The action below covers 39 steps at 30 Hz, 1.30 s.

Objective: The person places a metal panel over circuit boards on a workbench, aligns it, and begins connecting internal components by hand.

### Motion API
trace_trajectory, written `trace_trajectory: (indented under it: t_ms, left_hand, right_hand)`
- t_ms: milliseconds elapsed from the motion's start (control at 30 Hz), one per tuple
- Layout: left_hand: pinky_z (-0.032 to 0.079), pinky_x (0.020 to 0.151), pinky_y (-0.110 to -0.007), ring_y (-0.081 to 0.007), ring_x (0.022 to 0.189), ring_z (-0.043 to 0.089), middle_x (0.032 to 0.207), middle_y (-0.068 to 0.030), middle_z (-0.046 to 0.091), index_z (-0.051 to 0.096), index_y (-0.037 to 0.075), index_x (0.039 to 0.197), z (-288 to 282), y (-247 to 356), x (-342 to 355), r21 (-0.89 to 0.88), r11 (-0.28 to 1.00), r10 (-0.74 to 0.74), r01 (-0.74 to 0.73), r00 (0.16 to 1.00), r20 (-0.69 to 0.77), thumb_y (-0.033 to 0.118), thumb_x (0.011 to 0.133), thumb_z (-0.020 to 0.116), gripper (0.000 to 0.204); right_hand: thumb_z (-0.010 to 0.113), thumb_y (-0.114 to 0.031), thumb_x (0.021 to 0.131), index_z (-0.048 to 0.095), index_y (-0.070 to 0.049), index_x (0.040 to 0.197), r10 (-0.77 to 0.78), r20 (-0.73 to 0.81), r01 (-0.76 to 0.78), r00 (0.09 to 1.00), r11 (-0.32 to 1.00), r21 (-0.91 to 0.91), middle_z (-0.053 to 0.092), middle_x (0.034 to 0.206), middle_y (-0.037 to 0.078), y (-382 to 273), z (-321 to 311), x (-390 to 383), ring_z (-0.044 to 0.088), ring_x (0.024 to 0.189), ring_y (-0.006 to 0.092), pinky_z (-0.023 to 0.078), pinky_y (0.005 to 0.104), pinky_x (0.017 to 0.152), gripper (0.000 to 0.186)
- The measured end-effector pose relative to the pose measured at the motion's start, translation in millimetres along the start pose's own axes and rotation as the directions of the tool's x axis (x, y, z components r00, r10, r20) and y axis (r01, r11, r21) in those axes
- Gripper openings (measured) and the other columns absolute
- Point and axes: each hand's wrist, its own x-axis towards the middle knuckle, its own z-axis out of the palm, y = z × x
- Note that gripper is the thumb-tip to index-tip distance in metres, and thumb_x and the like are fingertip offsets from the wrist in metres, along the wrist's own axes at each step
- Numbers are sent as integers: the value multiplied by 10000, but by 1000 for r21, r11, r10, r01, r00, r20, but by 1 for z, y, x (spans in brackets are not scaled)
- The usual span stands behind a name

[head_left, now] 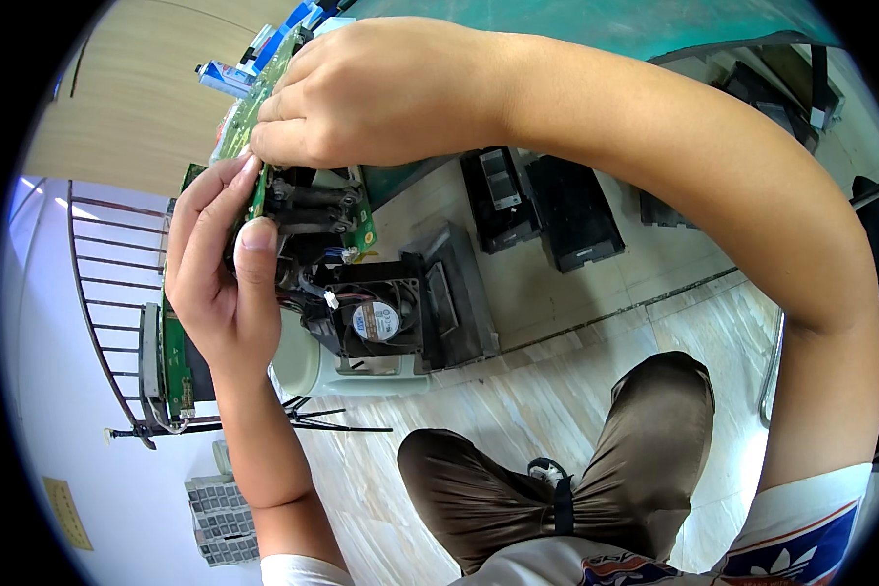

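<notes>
A green circuit board (252, 109) stands on edge at the upper left, with black cables and dark parts attached to its right side. My left hand (223, 264) grips the board's near edge, thumb on the side of the dark parts and fingers on the other. Just above it, my right hand (356, 103) is closed at the board, its fingers curled over the edge; its fingertips are partly hidden. Below the hands sits a black cooling fan (376, 320) in a dark frame, with a small white plug (331, 300) on loose wires beside it.
Black plastic cases (574, 210) stand on the floor beyond the fan. A pale green stool (386, 383) is under the fan unit. A metal rack (117, 327) holds another board at left. A spray can (227, 78) lies behind the board. A green mat (596, 29) spans the top.
</notes>
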Motion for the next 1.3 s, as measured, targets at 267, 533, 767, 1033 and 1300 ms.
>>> trace_trajectory:
  t_ms: [267, 533, 767, 1033, 1300]
  left_hand:
    - [469, 984, -373, -292, 1091, 627, 1189, -201, 659, 681, -69, 1163, 1, 1, -1, 21, 1000, -1, 1, 1000, 19, 116, 928, 631, 303]
    - [462, 1006, -375, -289, 1120, 620, 1208, -202, 652, 676, -66, 1184, 2, -1, -3, -51, 998, -20, 20, 1000, 17, 98, 933, 617, 305]
    - [458, 1011, -377, -291, 1124, 617, 1209, -206, 650, 672, -74, 1185, 1, -1, -2, 2, 1000, -2, 2, 1000, 29, 104, 938, 617, 310]
    - [456, 1011, -382, -292, 1122, 615, 1205, -212, 649, 669, -77, 1194, 2, 0, -2, -15, 1000, 2, -1, 1000, 21, 116, 952, 618, 314]
    - [454, 1013, -381, -294, 1116, 619, 1204, -214, 651, 669, -78, 1195, 2, 0, -2, -18, 1000, 1, -1, 1000, 16, 137, 957, 628, 324]
  right_hand:
    - [621, -74, 856, 652, -31, 944, 62, 109, -71, 992, 994, 79, 709, 865, 134, 12, -9, 1, 727, 847, 306, 595, 383, 704, 102]
    - [628, -52, 840, 677, -47, 908, 73, 102, -81, 992, 994, 72, 715, 867, 147, 17, 9, 10, 729, 840, 327, 598, 396, 702, 84]
    - [626, -69, 835, 667, -47, 892, 112, 154, -111, 982, 994, -18, 716, 887, 91, 10, 6, 8, 729, 874, 273, 591, 353, 755, 74]
    - [616, -74, 836, 653, -37, 869, 56, 115, -53, 992, 998, -30, 708, 863, 105, 10, 5, 6, 725, 890, 286, 589, 370, 775, 62]
    - [649, -52, 803, 729, -75, 855, 35, 126, -27, 991, 997, -70, 736, 819, 124, 8, 1, 8, 741, 829, 313, 611, 386, 705, 98]
